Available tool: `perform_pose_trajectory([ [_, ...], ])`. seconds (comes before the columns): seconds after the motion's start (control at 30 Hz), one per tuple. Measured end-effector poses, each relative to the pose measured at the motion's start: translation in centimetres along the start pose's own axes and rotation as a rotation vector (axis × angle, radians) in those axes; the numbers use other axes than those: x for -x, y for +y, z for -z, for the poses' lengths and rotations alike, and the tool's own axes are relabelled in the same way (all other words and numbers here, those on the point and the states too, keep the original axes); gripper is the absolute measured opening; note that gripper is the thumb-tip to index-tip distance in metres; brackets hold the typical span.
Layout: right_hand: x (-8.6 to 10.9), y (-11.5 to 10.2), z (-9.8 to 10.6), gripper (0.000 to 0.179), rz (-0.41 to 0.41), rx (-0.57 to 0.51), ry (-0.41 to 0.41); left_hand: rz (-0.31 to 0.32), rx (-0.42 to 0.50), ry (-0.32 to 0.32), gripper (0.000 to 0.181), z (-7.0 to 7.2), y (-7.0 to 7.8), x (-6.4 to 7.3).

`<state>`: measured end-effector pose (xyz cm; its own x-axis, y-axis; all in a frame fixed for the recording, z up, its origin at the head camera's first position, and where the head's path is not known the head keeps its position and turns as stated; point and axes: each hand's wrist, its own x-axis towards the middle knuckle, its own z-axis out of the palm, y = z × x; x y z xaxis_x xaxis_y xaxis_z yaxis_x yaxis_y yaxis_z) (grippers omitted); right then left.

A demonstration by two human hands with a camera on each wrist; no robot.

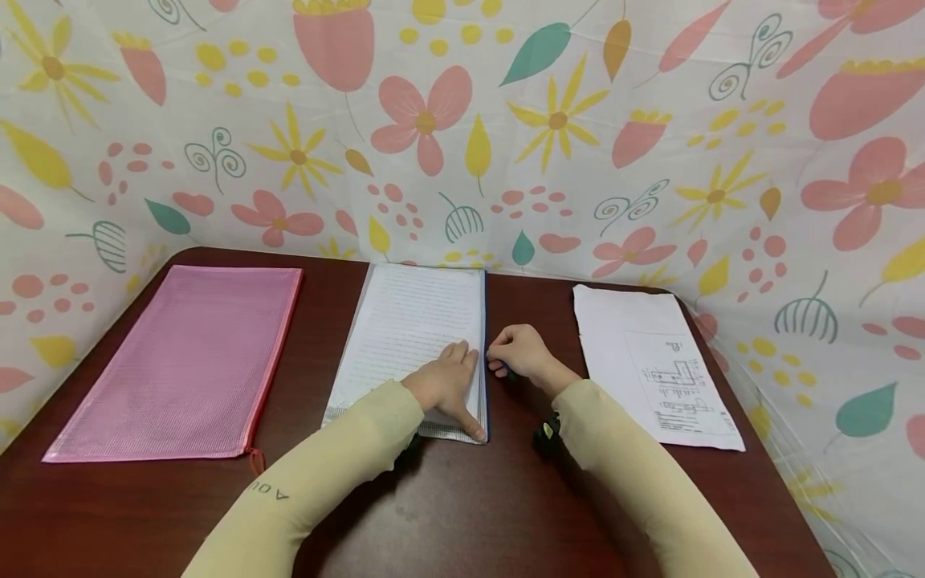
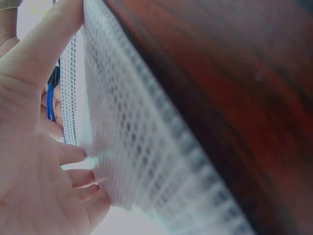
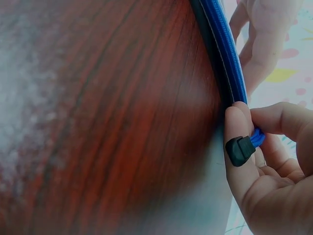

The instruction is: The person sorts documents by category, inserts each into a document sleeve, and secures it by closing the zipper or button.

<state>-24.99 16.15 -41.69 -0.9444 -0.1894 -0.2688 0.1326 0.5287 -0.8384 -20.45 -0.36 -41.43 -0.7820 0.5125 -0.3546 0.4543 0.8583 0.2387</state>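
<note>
A clear mesh zipper pouch (image 1: pixel 412 309) with a printed sheet inside lies at the middle of the table. My left hand (image 1: pixel 450 385) rests on its lower right part, fingers extended and thumb spread toward the bottom corner. Along the pouch's right side runs a blue zipper (image 3: pixel 227 51). My right hand (image 1: pixel 523 353) is at that side, its thumb and finger pinching the blue cord zipper pull (image 3: pixel 257 137). The cord's black end piece (image 3: pixel 239 151) sticks out past the fingers in the right wrist view. The slider itself is hidden by the fingertips.
On the left of the dark brown table (image 1: pixel 448 514) lies a pink mesh zipper pouch (image 1: pixel 191 361) with a red zipper edge. A white sheet with a printed drawing (image 1: pixel 636 345) lies on the right. A flower-patterned curtain (image 1: pixel 462 120) hangs behind the table.
</note>
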Motion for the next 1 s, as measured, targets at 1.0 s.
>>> perform_pose_trajectory([
  [1.0,-2.4,0.7,0.9,0.013,-0.024,-0.035,0.11,0.029,-0.067,0.013,0.14,-0.1,1.7,-0.6],
])
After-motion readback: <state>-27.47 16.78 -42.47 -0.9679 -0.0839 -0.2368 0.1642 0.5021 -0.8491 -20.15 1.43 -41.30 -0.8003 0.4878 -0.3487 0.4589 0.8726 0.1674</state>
